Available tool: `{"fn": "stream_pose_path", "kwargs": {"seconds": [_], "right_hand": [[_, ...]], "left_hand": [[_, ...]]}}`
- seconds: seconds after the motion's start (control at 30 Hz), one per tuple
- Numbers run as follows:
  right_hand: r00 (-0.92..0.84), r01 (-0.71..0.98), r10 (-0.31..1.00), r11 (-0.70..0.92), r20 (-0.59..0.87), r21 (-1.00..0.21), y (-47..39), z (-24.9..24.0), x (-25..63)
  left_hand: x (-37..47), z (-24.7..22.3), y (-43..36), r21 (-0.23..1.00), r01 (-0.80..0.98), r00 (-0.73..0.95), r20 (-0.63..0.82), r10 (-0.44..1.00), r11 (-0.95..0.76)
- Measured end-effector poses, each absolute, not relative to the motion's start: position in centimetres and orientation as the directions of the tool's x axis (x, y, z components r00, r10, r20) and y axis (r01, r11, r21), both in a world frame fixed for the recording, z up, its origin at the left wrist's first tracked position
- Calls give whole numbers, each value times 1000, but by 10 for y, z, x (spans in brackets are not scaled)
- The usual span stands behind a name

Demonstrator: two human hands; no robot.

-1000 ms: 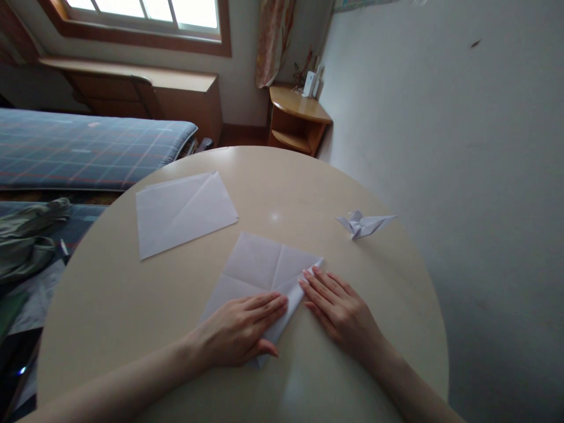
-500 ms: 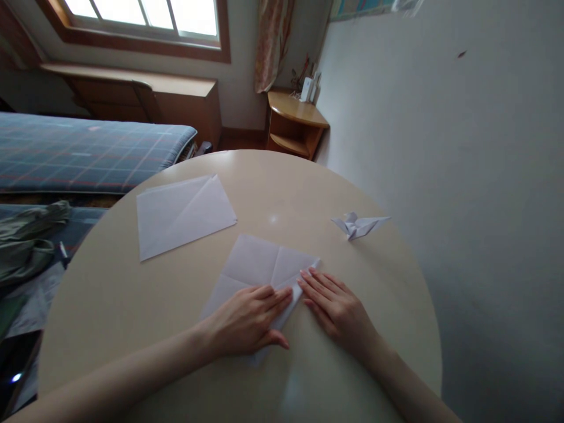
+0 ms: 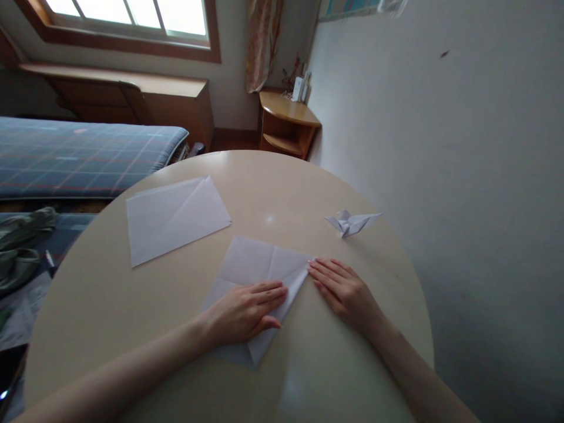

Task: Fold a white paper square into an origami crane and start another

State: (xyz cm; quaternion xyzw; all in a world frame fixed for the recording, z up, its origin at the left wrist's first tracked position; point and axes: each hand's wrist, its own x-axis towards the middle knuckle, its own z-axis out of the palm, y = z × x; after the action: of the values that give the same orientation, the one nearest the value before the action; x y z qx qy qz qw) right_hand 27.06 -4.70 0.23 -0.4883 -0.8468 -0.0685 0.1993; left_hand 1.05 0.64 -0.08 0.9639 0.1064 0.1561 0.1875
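Observation:
A creased white sheet of paper (image 3: pixel 247 261) lies on the round table (image 3: pixel 176 376), its right edge folded over in a narrow flap. My left hand (image 3: pixel 249 308) rests flat on the sheet, fingers stretched toward the right edge and thumb apart. At the sheet's right corner, the fingertips of my right hand (image 3: pixel 341 291) press down; its fingers are extended and lie flat on paper and tabletop. Neither hand grips anything.
A folded paper crane (image 3: pixel 350 223) stands at the right of the table. Several white sheets (image 3: pixel 176 220) lie stacked at the back left. Beyond the table are a plaid mattress (image 3: pixel 88 155), a corner shelf (image 3: pixel 288 108) and a wall on the right.
My right hand has slid up and outward along the folded edge to the corner. My left hand has shifted slightly up on the sheet. The whole view has moved a little.

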Motion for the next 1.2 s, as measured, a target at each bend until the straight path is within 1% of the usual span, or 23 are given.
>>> {"fn": "stream_pose_path", "kwargs": {"seconds": [0.13,0.23,0.37,0.5,0.8,0.97,1.2], "right_hand": [[-373,874,795,474,477,-105,-44,3,274],[-340,896,781,438,524,-71,-44,4,272],[-386,902,796,432,467,8,-45,4,267],[-409,901,810,432,419,45,-45,5,264],[-440,894,797,434,413,115,-50,4,260],[-412,905,811,419,415,79,-51,3,260],[-367,904,840,423,400,-59,-50,-1,265]], "left_hand": [[11,1,6,386,149,932,254,260,-910],[11,1,7,379,150,930,260,261,-913],[12,2,7,368,150,931,260,256,-918],[12,1,7,355,158,932,254,257,-921],[12,-1,7,356,149,936,250,248,-923],[12,-1,7,354,145,935,255,245,-924],[11,-1,6,369,143,927,276,255,-918]]}}
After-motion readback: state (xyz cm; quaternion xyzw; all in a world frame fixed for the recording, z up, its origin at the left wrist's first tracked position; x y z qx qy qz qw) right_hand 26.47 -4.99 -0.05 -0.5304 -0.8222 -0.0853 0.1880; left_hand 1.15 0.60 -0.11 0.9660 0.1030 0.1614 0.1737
